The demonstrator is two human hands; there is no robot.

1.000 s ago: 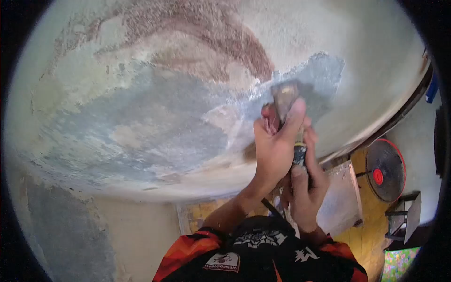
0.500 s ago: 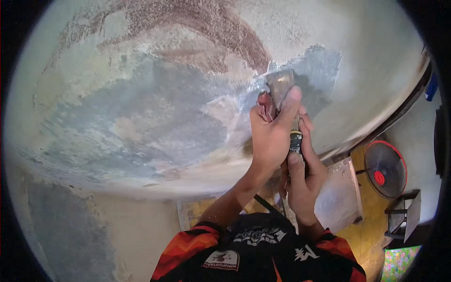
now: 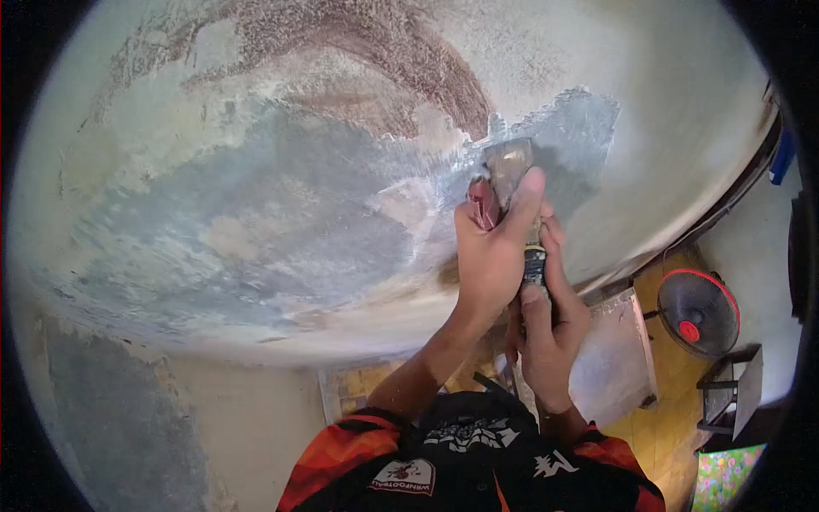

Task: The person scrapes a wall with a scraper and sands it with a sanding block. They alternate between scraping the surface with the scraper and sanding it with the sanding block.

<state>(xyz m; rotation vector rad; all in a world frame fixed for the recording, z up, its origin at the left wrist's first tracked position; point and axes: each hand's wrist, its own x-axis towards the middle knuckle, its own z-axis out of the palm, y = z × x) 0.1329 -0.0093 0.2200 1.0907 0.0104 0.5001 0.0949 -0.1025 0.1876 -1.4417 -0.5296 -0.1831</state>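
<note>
A metal scraper (image 3: 508,162) with a dark handle is pressed blade-first against a patchy painted wall (image 3: 281,188). My left hand (image 3: 493,247) wraps the scraper just below the blade, fingers pushing on it. Lower down, my right hand (image 3: 546,333) grips the handle. The blade sits at the edge of a grey bare patch (image 3: 572,128) where paint has come off. Cream paint surrounds that patch, and a reddish-brown streak (image 3: 409,60) runs above and to the left.
A standing fan with a red hub (image 3: 698,314) is on the yellow floor at lower right. A pale board or sheet (image 3: 614,358) lies below my hands. A dark stool (image 3: 734,388) and a colourful mat (image 3: 721,478) sit at far right.
Both hands pushed the scraper up the wall, then drew it back down slightly. The grey bare patch edge near the blade has shifted a little.
</note>
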